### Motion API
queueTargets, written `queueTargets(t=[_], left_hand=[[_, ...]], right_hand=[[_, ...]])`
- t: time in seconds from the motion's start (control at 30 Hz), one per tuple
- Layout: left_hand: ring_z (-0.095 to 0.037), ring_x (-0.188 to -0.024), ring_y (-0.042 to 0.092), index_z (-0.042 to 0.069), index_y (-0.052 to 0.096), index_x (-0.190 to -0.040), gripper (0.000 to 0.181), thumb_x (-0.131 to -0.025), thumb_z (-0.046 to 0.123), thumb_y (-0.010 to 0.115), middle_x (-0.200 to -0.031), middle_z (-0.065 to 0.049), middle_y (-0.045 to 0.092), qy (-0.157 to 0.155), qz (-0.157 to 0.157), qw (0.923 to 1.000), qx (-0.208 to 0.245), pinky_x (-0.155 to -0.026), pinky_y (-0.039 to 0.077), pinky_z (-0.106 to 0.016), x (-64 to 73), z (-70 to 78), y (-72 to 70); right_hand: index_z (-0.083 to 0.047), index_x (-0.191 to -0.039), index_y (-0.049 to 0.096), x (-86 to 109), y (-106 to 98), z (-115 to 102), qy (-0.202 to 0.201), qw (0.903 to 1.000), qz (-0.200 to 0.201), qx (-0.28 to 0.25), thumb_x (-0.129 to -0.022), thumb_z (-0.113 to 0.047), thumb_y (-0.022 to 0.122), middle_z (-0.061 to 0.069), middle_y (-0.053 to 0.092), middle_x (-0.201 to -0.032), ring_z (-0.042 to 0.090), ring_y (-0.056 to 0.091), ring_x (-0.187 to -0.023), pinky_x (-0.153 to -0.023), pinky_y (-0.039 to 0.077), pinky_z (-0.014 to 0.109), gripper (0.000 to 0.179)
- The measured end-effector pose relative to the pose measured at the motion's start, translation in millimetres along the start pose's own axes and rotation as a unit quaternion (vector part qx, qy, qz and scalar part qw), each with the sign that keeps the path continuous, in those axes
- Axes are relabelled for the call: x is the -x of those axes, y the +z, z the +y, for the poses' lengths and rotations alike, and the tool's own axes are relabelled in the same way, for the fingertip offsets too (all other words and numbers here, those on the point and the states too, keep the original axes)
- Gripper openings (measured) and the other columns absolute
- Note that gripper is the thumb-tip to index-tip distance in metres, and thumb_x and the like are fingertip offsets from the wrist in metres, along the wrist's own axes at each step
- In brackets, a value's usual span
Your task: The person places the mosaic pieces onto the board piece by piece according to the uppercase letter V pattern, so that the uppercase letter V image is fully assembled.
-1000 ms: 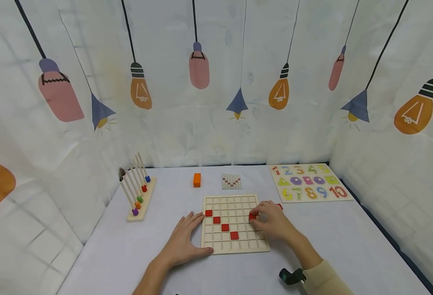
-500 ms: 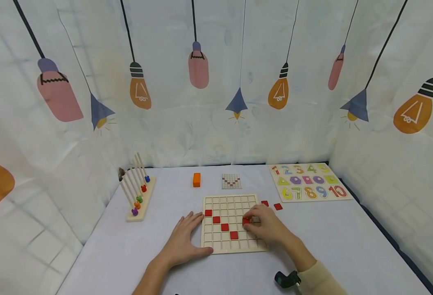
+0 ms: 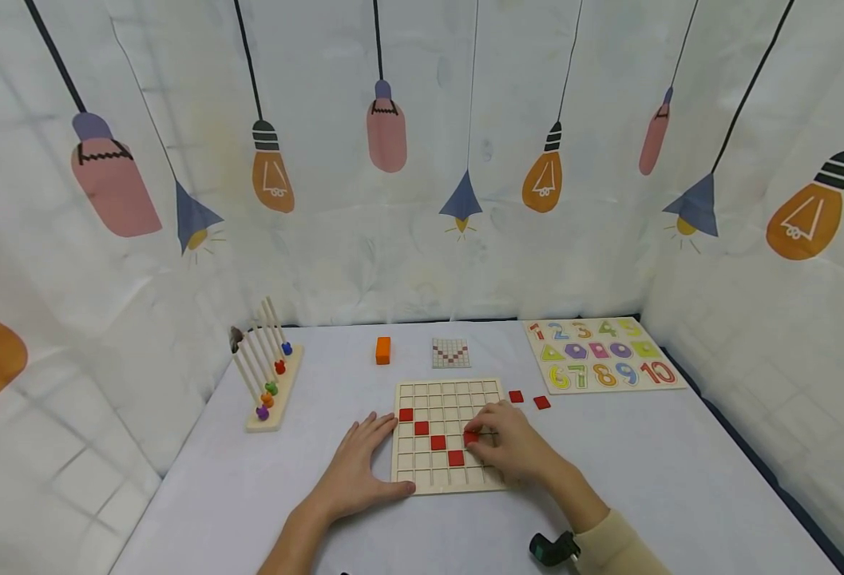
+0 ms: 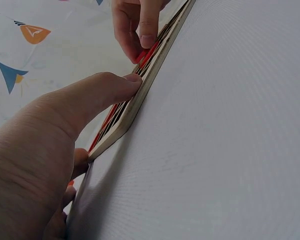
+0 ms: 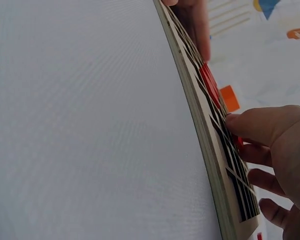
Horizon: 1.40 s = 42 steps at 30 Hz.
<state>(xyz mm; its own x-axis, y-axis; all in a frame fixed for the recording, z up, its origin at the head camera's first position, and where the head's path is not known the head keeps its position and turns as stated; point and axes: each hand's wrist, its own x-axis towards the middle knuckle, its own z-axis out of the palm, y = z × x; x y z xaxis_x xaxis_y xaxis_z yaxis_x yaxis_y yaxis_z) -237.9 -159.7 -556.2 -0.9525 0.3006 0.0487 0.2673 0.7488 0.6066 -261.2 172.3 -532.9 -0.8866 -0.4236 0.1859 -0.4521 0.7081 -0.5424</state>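
Note:
A pale wooden grid board [image 3: 422, 483] lies on the table, with red square tiles in a diagonal row down its left part, one of them a red tile [image 3: 456, 458] near the bottom. My left hand [image 3: 353, 471] rests at the board's left side, fingers straight on the edge and thumb on the near-left corner, as the left wrist view also shows. Between thumb and fingertips my right hand [image 3: 511, 447] pinches another red square tile [image 3: 470, 438], low over the grid, up and right of the lowest placed tile. Whether it touches the board is hidden by the fingers.
Two loose red tiles [image 3: 541, 402] lie right of the board. Behind stand an orange block [image 3: 383, 350] and a small pattern card [image 3: 451, 354]. A peg stand with coloured beads [image 3: 285, 391] is at left, a number puzzle board [image 3: 604, 357] at back right.
My right hand has moved left and a little nearer to me across the grid, carrying the red tile. Both loose tiles now show fully. The left hand stays where it was.

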Motion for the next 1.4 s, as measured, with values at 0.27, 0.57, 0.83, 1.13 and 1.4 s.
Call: queueTargets(t=[0.27,0.57,0.83,1.13,1.4], left_hand=[[-0.029,-0.174,0.025,0.024,0.05,-0.168,0.12,-0.071,0.081,0.088,-0.177,0.007,0.046,0.001,0.001,1.0,0.0,-0.143,0.016,-0.062,0.2,0.3,0.1],[-0.029,-0.174,0.025,0.023,0.05,-0.168,0.119,-0.071,0.079,0.089,-0.176,0.007,0.047,-0.001,0.001,1.0,0.005,-0.143,0.016,-0.062,0.6,1.6,-1.4],[-0.03,-0.174,0.024,0.024,0.05,-0.168,0.119,-0.071,0.08,0.089,-0.177,0.006,0.046,-0.007,-0.002,1.0,0.005,-0.143,0.015,-0.063,0.4,1.1,-0.5],[-0.029,-0.174,0.024,0.024,0.05,-0.169,0.119,-0.071,0.08,0.089,-0.177,0.006,0.045,-0.007,-0.003,1.0,0.006,-0.143,0.015,-0.063,0.7,1.0,-0.4],[-0.029,-0.174,0.024,0.024,0.05,-0.168,0.119,-0.071,0.08,0.089,-0.177,0.006,0.046,-0.003,0.0,1.0,0.005,-0.143,0.015,-0.062,0.5,1.0,-0.9]], right_hand=[[-0.029,-0.119,0.083,0.0,1.0,-1.7,0.004,0.9999,-0.005,0.013,-0.099,-0.03,0.086,-0.018,0.07,-0.118,0.007,0.054,-0.109,-0.094,0.053,0.035,0.02],[-0.031,-0.118,0.083,0.2,1.5,-1.5,0.007,0.9999,-0.007,0.014,-0.098,-0.03,0.086,-0.019,0.069,-0.117,0.006,0.053,-0.11,-0.093,0.053,0.035,0.02],[-0.031,-0.119,0.083,1.3,1.5,-2.8,0.013,0.9998,-0.003,0.014,-0.098,-0.03,0.086,-0.018,0.07,-0.121,0.006,0.053,-0.113,-0.096,0.054,0.037,0.021],[-0.025,-0.12,0.084,-2.2,-5.3,0.2,0.0,0.9999,0.004,0.016,-0.097,-0.027,0.086,-0.013,0.073,-0.12,0.009,0.057,-0.112,-0.098,0.056,0.04,0.022],[-0.025,-0.126,0.081,-6.5,-18.2,10.4,0.044,0.9989,0.016,0.006,-0.099,-0.029,0.086,-0.013,0.073,-0.123,0.013,0.057,-0.12,-0.103,0.058,0.041,0.028]])
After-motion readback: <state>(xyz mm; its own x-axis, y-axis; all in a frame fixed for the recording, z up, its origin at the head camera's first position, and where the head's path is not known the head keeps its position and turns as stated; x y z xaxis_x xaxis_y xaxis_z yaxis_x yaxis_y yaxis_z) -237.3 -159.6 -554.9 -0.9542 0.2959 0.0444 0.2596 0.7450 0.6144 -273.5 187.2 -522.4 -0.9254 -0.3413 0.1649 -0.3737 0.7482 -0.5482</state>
